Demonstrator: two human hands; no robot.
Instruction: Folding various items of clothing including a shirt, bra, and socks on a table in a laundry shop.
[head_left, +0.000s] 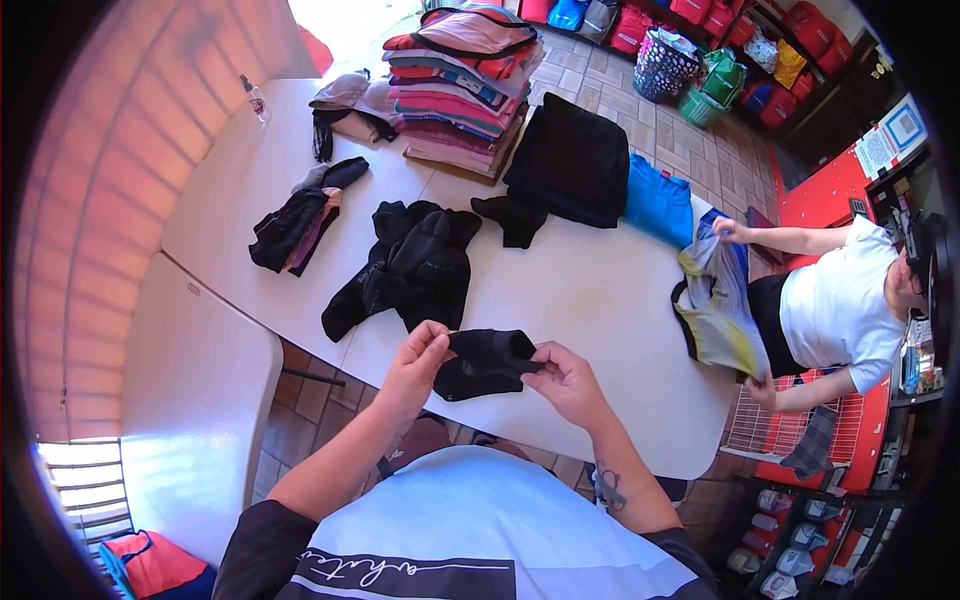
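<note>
A black sock (480, 364) is stretched between my two hands above the near edge of the white table (600, 300). My left hand (420, 364) pinches its left end, and my right hand (566, 379) grips the cuff-like right end. Just beyond lies a loose heap of black socks (420, 262). Another black sock (514, 219) rests right of the heap, beside a folded stack of black clothing (570, 161). To the left is a small pile of dark folded garments (296, 229).
A tall stack of folded clothes (461, 97), bras (356, 101) and a spray bottle (256, 101) stand farther back. Folded blue clothing (660, 199) lies at the right. Another person (840, 292) holds a grey-yellow garment (712, 300) near a wire basket (795, 420).
</note>
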